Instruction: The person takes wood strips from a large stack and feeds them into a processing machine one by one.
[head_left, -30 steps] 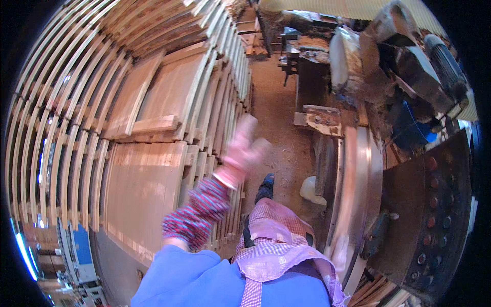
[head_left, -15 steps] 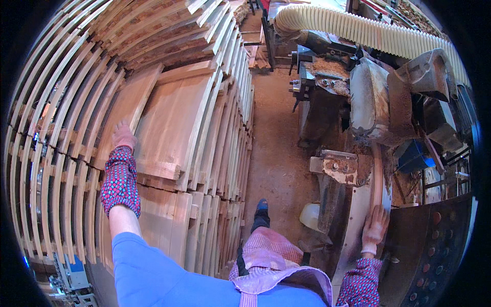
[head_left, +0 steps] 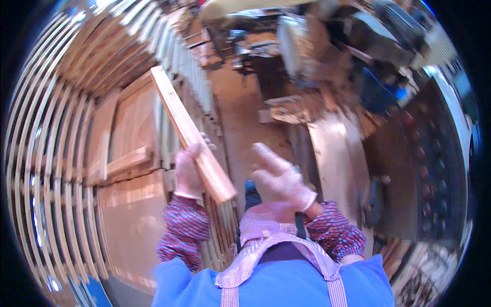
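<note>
Left hand (head_left: 190, 171), gloved, grip closed around a wooden board (head_left: 190, 134), held slanted in front of the stacked panels (head_left: 128, 153). Right hand (head_left: 279, 176), gloved, grip open, fingers spread, empty, just beside the board's lower end, not touching.

The board (head_left: 192, 135) in my left hand (head_left: 188, 171) was bare, pale wood — matt, smooth-sawn, unfinished. Both hands, the right hand (head_left: 280, 179) too, wore light knitted cloth gloves. My sleeves (head_left: 184, 230) were soft checked fabric. The stacked panels (head_left: 102, 153) at left looked the same raw timber — dull, unvarnished.
</note>
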`<control>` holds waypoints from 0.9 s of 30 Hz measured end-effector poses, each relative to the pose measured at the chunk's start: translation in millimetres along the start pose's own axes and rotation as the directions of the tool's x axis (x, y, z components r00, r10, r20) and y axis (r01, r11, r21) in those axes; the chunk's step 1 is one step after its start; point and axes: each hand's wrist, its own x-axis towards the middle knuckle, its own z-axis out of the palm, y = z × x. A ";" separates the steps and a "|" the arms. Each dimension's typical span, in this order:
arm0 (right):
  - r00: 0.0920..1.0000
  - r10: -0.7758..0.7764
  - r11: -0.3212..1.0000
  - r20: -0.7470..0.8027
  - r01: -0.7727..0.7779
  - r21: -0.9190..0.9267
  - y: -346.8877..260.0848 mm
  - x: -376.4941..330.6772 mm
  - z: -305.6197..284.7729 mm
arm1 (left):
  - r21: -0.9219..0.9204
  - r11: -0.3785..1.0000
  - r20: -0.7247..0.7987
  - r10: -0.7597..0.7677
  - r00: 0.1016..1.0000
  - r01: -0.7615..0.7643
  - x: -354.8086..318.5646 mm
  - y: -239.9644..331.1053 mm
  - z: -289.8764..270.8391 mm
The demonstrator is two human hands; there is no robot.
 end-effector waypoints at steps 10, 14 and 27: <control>0.870 -0.165 0.775 -0.464 -0.176 -0.607 64.3 -232.0 -47.6 | -0.036 0.960 0.165 -0.269 0.949 0.279 -102.8 -220.8 126.5; 0.821 -0.133 0.321 -0.555 -0.495 -0.808 143.5 -294.8 -78.9 | 0.022 0.964 0.208 -0.265 0.941 0.267 -95.0 -220.8 122.2; 0.827 -0.455 -0.139 -0.329 -0.431 -0.891 136.6 0.7 -227.4 | 0.079 0.990 0.094 -0.125 0.988 0.118 -43.0 -198.1 65.8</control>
